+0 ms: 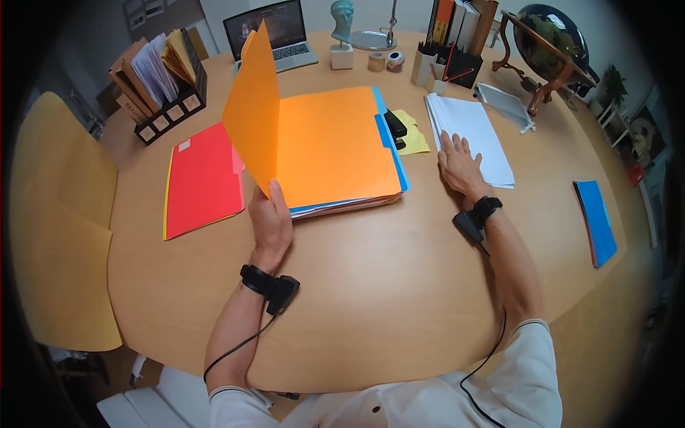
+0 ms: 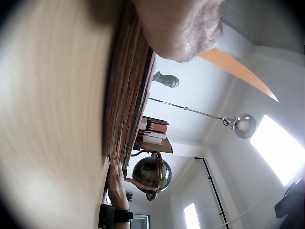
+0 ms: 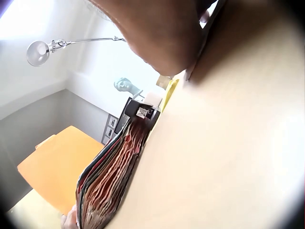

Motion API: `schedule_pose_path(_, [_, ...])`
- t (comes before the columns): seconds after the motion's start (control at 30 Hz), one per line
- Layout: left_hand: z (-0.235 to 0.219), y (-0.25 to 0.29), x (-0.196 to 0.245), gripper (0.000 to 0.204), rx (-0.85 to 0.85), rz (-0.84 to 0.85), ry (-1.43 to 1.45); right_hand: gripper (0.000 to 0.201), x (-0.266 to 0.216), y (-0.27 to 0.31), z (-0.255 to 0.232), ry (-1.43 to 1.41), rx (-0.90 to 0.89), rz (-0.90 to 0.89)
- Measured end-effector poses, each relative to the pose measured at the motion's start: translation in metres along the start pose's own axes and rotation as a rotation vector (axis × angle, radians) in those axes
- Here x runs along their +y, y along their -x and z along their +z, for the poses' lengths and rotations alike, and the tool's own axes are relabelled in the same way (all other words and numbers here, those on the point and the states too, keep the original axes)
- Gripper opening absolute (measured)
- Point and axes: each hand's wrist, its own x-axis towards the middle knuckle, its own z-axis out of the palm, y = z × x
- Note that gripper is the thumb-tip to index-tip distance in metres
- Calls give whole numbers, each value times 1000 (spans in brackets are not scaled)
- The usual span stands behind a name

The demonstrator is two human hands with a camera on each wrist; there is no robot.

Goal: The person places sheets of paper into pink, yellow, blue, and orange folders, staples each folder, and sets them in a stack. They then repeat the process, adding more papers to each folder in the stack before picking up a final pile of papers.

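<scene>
An orange folder (image 1: 335, 146) lies opened on a thick folder stack, its cover (image 1: 255, 107) raised nearly upright. The left hand (image 1: 272, 222) holds the lower edge of that cover near the fold, thumb on the orange side; its other fingers are hidden. To the right, the right hand (image 1: 462, 165) rests with spread fingers on a pile of white paper (image 1: 492, 153). From the right wrist view, the stack (image 3: 112, 176) shows many layered sheets, with the raised orange cover (image 3: 64, 164) beyond. The left hand (image 2: 178, 28) is partly seen beside the stack (image 2: 126, 95).
Red folders (image 1: 203, 182) lie left of the stack, a blue folder (image 1: 596, 221) at far right. A black stapler (image 1: 397, 130) sits on yellow paper (image 1: 415, 135). Behind stand a laptop (image 1: 267, 36), a bust (image 1: 342, 36), pen holders (image 1: 426, 68), a globe (image 1: 549, 43) and a file rack (image 1: 171, 118).
</scene>
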Motion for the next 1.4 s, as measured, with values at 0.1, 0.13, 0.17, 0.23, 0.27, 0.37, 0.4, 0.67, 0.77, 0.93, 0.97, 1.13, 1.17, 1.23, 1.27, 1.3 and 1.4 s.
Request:
schedule_pose_path(0.1, [-1,-2,2,38,17,5,14,60,-14,-10,-7,-45,69,12])
schedule_pose_path(0.13, [0,-1,3,37,24,27,23,60,-19,-12,-7,-62,213,-56])
schedule_pose_path(0.17, [1,-1,5,37,25,25,20,60,-23,-16,-9,-78,358,-123])
schedule_pose_path(0.23, [2,-1,9,36,77,115,2,57,-28,-26,-12,-165,396,-166])
schedule_pose_path(0.27, [2,0,10,36,69,112,4,54,-29,-30,-13,-249,437,-211])
schedule_pose_path(0.37, [3,-2,9,36,61,97,21,47,-37,-41,-9,-363,562,-116])
schedule_pose_path(0.4, [4,-3,6,35,71,110,13,46,-43,-47,-12,-442,556,-20])
schedule_pose_path(0.67, [-3,-3,10,31,-17,42,9,39,-65,-74,-62,-871,689,241])
schedule_pose_path(0.77, [-2,-2,13,31,-10,80,-7,34,-70,-70,-65,-920,734,242])
schedule_pose_path(0.93, [-4,-4,11,37,34,221,-224,35,-93,-61,-63,-974,633,-77])
schedule_pose_path(0.97, [-5,-4,8,37,36,220,-225,39,-94,-59,-67,-928,508,-61])
schedule_pose_path(1.13, [-16,-12,13,38,55,218,-82,36,-100,-60,-67,-963,555,-124])
schedule_pose_path(1.17, [-23,-18,3,38,62,219,-87,37,-97,-61,-65,-970,544,-118])
schedule_pose_path(1.23, [-44,-32,-29,42,47,169,-283,37,-92,-60,-61,-968,562,-116])
schedule_pose_path(1.27, [-56,-38,-19,42,62,165,-299,37,-90,-60,-59,-964,578,-107])
schedule_pose_path(1.3, [-73,-45,-1,44,-105,-181,-1,37,-88,-58,-58,-946,566,-108])
schedule_pose_path(1.4, [-110,-59,5,47,-324,-569,367,34,-81,-57,-54,-934,556,-106])
